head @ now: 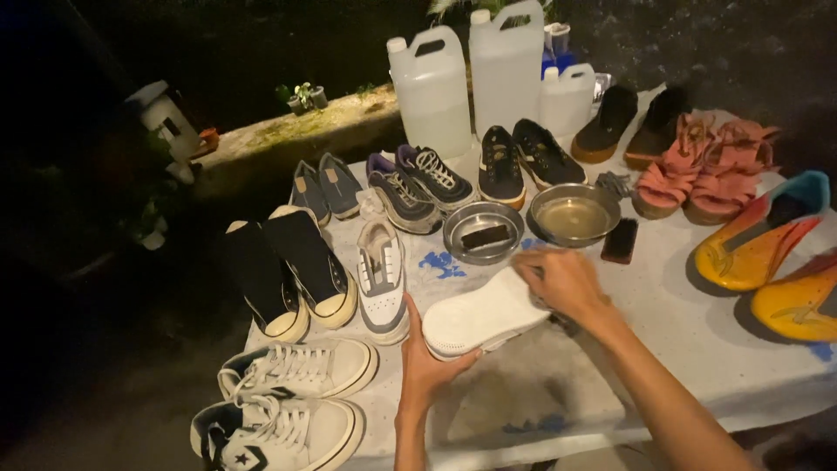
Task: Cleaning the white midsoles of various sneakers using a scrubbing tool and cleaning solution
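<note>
We're looking down at the white shoe (485, 316), lying sole-up just below the centre of the frame on the cloth-covered table (697, 349), and both hands are working on it. Its long axis is running from lower left to upper right: one end is pointing at the left hand (425, 359), the other toward the right hand (567, 281). Which end is toe and which is heel, we're not able to say for sure in this dim light.

The left hand is cupping the lower-left end, thumb up along the side, fingers wrapped underneath, gripping it firmly. The right hand is pressing down on the upper-right end, fingers curled; it may be holding a small cloth or brush, but we can't tell.

Both hands are touching the shoe, 1 at each end. Just beyond it, toward the upper middle, 2 metal bowls are sitting: the bowl with a dark block (482, 231) and the bowl of liquid (575, 214).
</note>
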